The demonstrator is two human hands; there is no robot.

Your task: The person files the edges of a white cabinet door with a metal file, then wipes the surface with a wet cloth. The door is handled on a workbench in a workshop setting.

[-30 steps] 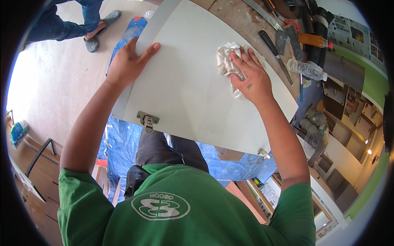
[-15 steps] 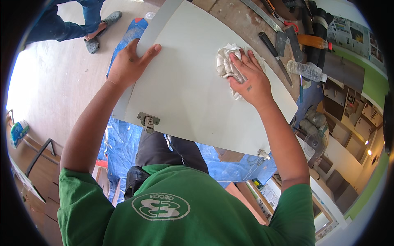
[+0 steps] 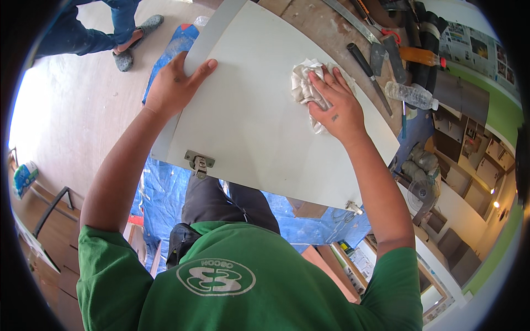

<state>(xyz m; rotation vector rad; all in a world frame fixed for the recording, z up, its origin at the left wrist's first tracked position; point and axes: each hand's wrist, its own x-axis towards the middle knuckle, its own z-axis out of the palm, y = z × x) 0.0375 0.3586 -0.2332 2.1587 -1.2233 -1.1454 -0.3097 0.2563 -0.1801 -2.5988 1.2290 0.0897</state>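
Observation:
A white cabinet door (image 3: 248, 110) lies in front of me, with a metal hinge (image 3: 199, 163) near its left front corner and a second hinge (image 3: 354, 207) at the right one. My left hand (image 3: 179, 84) grips its left edge; the thumb rests on the top face and the other fingers reach over the edge, partly hidden. Under my right hand (image 3: 338, 105) a crumpled white cloth (image 3: 305, 83) is pressed against the door's right part. The fingers of that hand lie over the cloth, which bunches out beside the thumb.
Beyond the door's right edge lie a black-handled saw (image 3: 369, 76), a putty knife (image 3: 379, 58), an orange bottle (image 3: 420, 55) and a clear plastic bottle (image 3: 411, 95). Blue sheeting (image 3: 298, 220) covers the area below. Another person's legs (image 3: 91, 33) stand at upper left. A fan (image 3: 422, 193) is at right.

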